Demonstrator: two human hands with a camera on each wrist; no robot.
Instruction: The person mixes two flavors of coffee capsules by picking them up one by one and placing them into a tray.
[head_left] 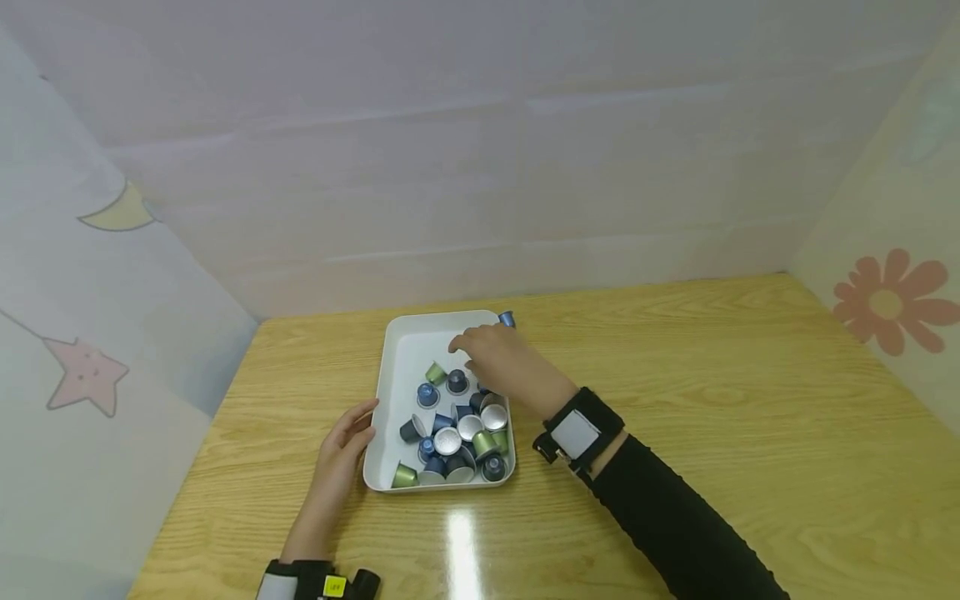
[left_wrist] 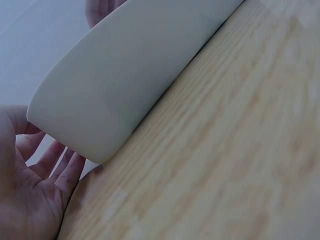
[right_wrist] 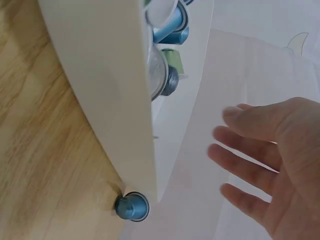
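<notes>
A white tray (head_left: 420,342) holds several coffee capsules (head_left: 457,382) in blue, green and dark tones, some with silver lids up, mostly in its near half. My left hand (head_left: 341,450) touches the tray's left side; in the left wrist view, its relaxed fingers (left_wrist: 70,172) rest against the tray's outer wall (left_wrist: 110,75) at a corner. Above the far right part of the tray hovers my right hand (head_left: 498,358). The right wrist view shows its fingers (right_wrist: 245,162) spread and loosely bent, with nothing between them. Outside the tray's far right corner, a blue capsule (right_wrist: 132,206) is on the table.
The wooden table (head_left: 675,375) stretches to both sides of the tray. Behind it rises a pale wall covering (head_left: 525,167). Side panels carry a moon, a star (head_left: 87,375) and a red flower (head_left: 888,302). Each wrist wears a black strap (head_left: 581,433).
</notes>
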